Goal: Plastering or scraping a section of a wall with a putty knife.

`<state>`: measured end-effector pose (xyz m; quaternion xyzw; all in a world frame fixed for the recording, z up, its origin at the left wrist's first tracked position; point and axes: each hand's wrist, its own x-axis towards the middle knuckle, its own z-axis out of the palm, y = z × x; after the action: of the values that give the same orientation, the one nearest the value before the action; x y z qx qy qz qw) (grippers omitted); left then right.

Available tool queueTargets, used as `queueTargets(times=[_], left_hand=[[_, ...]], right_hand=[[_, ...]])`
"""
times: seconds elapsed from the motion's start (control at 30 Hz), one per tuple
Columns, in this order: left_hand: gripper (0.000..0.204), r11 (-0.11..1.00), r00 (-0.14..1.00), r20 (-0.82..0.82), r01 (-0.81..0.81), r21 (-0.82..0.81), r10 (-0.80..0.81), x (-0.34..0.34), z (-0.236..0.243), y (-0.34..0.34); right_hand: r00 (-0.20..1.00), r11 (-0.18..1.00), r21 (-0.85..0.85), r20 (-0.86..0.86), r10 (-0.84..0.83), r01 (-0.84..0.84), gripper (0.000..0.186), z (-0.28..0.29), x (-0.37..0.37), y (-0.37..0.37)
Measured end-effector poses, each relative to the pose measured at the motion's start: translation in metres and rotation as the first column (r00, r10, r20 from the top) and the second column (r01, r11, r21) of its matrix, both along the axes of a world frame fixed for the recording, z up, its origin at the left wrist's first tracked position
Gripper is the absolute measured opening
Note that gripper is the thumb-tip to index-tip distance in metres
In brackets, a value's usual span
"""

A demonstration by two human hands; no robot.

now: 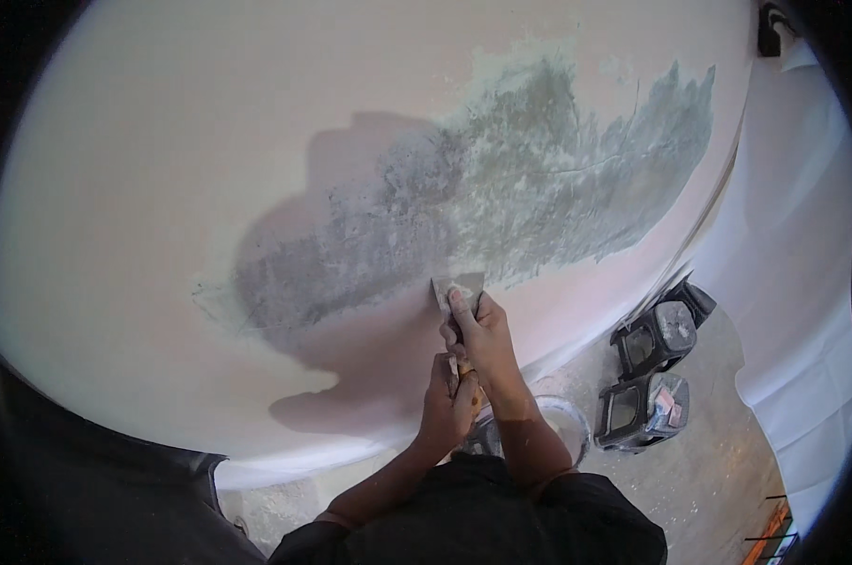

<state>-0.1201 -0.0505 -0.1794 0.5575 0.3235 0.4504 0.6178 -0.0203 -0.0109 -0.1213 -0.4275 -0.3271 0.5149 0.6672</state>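
A putty knife [473, 281] with a broad, pale-smeared metal blade is against the wall [143, 160], at the lower edge of a rough grey patch [576, 141]. My right hand [485, 341] is closed on the knife, thumb pressed flat along the blade. Just below, my left hand [447, 405] is closed around the yellowish handle, which my fingers mostly hide. Pale residue coats the fingers of both hands. Around the grey patch the wall is smooth and pinkish white, and my shadow falls over the patch's left part.
Two dark, splattered stools [675, 325] stand on the floor [704, 424] at right; the nearer one bears small pinkish and white pieces. A round white-rimmed bucket [579, 419] is partly behind my right forearm. White sheeting [793, 282] hangs at far right, dark cloth [96, 471] at lower left.
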Motion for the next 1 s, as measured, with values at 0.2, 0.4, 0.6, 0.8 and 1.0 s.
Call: queueTargets(times=[0.2,0.4,0.6,0.8,1.0], left_hand=[[0.019,0.987,1.0,0.004,0.016,-0.161,-0.016,0.001,0.022,-0.009],[0.02,1.0,0.999,-0.02,-0.025,-0.009,0.024,0.003,0.008,-0.009],[0.019,0.991,0.996,-0.021,-0.087,0.098,0.089,0.01,0.006,-0.012],[0.017,0.997,0.995,-0.055,-0.079,0.008,0.079,0.013,0.028,-0.02],[0.019,0.994,0.99,0.14,0.0,0.11,-0.016,0.01,0.003,-0.028]], right_hand=[[1.0,1.0,-0.001,0.008,0.006,-0.006,0.029,0.003,0.003,-0.002],[0.998,1.0,0.002,0.057,0.0,0.0,0.03,0.008,0.004,-0.006],[0.995,0.999,-0.039,0.103,0.007,-0.002,0.031,0.007,0.006,-0.004],[0.99,0.995,0.064,0.118,-0.081,0.074,0.024,0.042,0.011,-0.015],[0.999,0.997,0.068,0.027,-0.036,0.034,0.018,0.016,0.01,-0.04]])
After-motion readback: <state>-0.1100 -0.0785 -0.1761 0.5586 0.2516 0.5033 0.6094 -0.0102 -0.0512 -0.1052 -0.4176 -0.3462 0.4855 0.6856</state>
